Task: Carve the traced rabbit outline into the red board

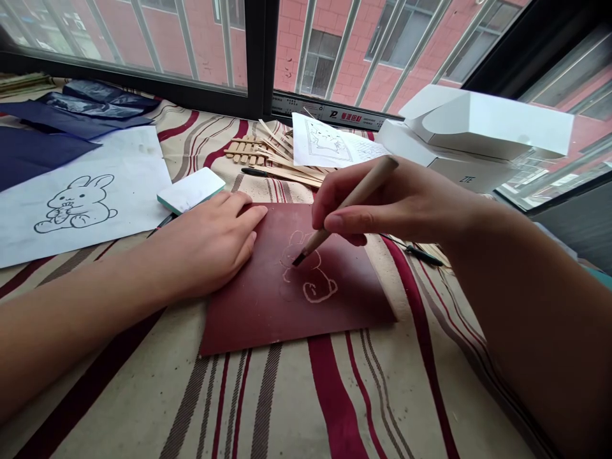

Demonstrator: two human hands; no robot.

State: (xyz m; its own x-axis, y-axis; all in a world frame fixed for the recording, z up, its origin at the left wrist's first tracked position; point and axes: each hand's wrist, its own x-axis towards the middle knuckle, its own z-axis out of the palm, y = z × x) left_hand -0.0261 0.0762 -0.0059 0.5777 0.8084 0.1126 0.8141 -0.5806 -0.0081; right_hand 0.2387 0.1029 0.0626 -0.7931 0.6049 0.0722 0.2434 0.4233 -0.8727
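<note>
A dark red board (268,306) lies on the striped cloth in front of me, with a pale rabbit outline (308,274) scratched into it. My right hand (382,204) is closed round a wooden-handled carving tool (349,204), and the tool's dark tip touches the rabbit outline. My left hand (210,239) lies flat with fingers stretched out, pressing on the board's left edge.
A white sheet with a rabbit drawing (79,204) lies at left, a white and teal block (191,189) beside it. Dark blue carbon sheets (71,111), wooden sticks (268,156), another drawing (329,143) and white boxes (473,134) sit by the window.
</note>
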